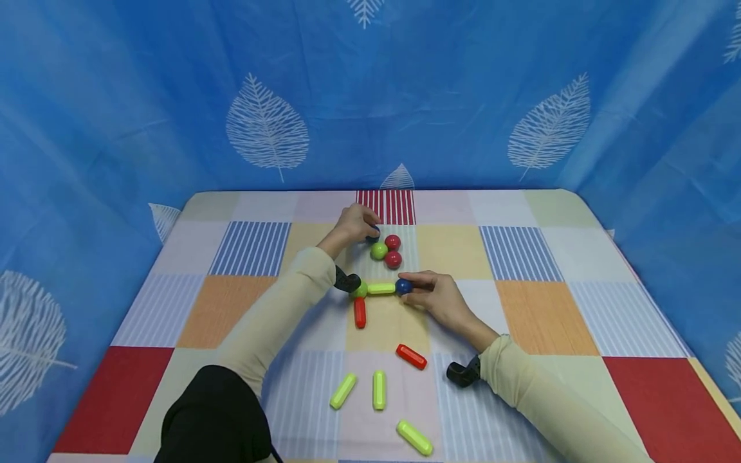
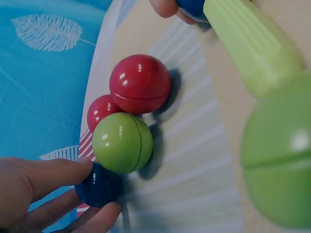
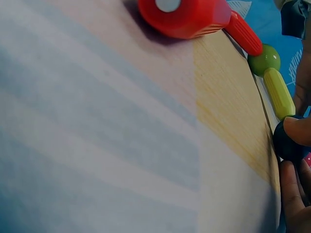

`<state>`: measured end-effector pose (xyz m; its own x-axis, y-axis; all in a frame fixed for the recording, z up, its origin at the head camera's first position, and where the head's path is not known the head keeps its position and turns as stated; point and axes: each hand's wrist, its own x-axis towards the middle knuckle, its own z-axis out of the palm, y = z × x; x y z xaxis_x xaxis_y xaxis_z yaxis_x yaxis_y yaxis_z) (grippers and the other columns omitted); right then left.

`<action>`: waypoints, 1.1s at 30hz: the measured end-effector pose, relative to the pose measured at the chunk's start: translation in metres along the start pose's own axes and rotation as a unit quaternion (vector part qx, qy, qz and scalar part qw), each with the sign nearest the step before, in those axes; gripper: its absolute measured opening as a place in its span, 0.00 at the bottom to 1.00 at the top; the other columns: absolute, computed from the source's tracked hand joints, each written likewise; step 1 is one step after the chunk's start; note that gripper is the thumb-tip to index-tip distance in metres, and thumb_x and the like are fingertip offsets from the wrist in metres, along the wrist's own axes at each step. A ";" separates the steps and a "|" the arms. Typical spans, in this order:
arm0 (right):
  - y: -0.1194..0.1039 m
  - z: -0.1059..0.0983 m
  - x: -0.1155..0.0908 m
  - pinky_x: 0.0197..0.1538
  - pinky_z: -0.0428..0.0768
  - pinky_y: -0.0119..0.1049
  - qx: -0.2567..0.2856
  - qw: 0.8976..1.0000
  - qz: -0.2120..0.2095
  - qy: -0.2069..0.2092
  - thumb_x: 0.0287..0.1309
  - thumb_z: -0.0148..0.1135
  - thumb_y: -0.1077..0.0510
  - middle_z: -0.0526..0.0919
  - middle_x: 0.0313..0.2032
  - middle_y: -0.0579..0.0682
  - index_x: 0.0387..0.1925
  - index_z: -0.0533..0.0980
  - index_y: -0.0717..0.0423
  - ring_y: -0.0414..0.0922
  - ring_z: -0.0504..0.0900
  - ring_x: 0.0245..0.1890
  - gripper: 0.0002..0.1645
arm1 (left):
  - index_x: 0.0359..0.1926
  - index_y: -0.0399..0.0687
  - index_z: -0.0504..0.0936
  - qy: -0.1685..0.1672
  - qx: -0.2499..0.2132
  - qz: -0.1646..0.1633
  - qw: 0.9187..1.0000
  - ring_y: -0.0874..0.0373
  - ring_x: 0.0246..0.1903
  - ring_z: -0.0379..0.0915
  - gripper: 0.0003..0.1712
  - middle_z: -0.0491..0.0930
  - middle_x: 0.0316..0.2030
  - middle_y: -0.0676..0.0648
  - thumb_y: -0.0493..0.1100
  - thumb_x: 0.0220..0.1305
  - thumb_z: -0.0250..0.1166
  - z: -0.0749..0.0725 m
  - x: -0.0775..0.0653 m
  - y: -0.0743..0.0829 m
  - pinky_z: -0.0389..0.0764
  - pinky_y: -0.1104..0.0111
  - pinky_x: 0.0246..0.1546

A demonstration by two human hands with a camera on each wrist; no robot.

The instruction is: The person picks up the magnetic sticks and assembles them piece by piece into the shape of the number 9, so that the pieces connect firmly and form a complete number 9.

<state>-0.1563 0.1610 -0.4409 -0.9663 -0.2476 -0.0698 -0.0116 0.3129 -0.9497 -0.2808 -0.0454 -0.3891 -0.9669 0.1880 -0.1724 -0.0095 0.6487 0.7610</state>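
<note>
My left hand (image 1: 353,226) pinches a dark blue ball (image 2: 99,187) at the far end of a small ball cluster. Beside that ball sit a green ball (image 1: 379,251) and two red balls, one nearer (image 1: 393,260) and one farther (image 1: 392,242). My right hand (image 1: 438,299) holds another blue ball (image 1: 403,287) between thumb and fingers. This ball touches one end of a yellow-green stick (image 1: 381,289). At the stick's other end is a green ball (image 1: 361,289), partly covered by the left wrist camera in the head view. A red stick (image 1: 360,313) extends from it toward me.
Closer to me lie a loose red stick (image 1: 411,357) and three yellow-green sticks, at left (image 1: 343,391), middle (image 1: 379,390) and right (image 1: 414,438). The patchwork tablecloth (image 1: 550,318) covers the table. A blue leaf-print curtain (image 1: 405,96) hangs behind and at both sides.
</note>
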 end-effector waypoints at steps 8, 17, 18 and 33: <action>-0.003 0.001 0.000 0.48 0.80 0.29 -0.013 1.000 0.002 0.001 0.50 0.73 0.68 0.80 0.53 0.59 0.55 0.80 0.60 0.50 0.82 0.49 0.27 | 0.48 0.35 0.84 0.014 -0.020 -0.028 0.999 0.51 0.46 0.77 0.13 0.83 0.47 0.41 0.32 0.61 0.67 -0.024 -0.008 -0.018 0.81 0.65 0.42; -0.012 0.004 -0.002 0.51 0.79 0.30 -0.015 1.000 0.002 -0.003 0.52 0.72 0.69 0.79 0.54 0.63 0.55 0.79 0.63 0.56 0.80 0.54 0.26 | 0.51 0.33 0.83 0.045 -0.069 -0.065 0.994 0.48 0.43 0.76 0.15 0.79 0.50 0.37 0.32 0.63 0.66 -0.065 -0.042 -0.067 0.81 0.60 0.43; -0.018 0.004 -0.004 0.52 0.79 0.30 -0.015 1.000 0.003 -0.005 0.52 0.71 0.69 0.79 0.54 0.64 0.56 0.78 0.65 0.56 0.79 0.54 0.26 | 0.51 0.31 0.82 0.047 -0.079 -0.066 0.994 0.47 0.44 0.76 0.16 0.78 0.51 0.36 0.32 0.63 0.66 -0.069 -0.048 -0.072 0.81 0.61 0.44; -0.043 0.006 -0.014 0.52 0.78 0.30 -0.039 0.999 0.010 -0.011 0.54 0.69 0.70 0.78 0.55 0.66 0.56 0.77 0.68 0.58 0.78 0.55 0.26 | 0.53 0.32 0.81 0.075 -0.056 -0.036 0.995 0.41 0.51 0.76 0.16 0.76 0.54 0.33 0.32 0.64 0.64 -0.079 -0.143 -0.111 0.82 0.63 0.41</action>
<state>-0.1403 0.1461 -0.4012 -0.9606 -0.2611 -0.0953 -0.0139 0.3877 -0.9217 -0.1621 -0.2022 -0.3995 -0.9897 0.0269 -0.1403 -0.1002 0.5692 0.8161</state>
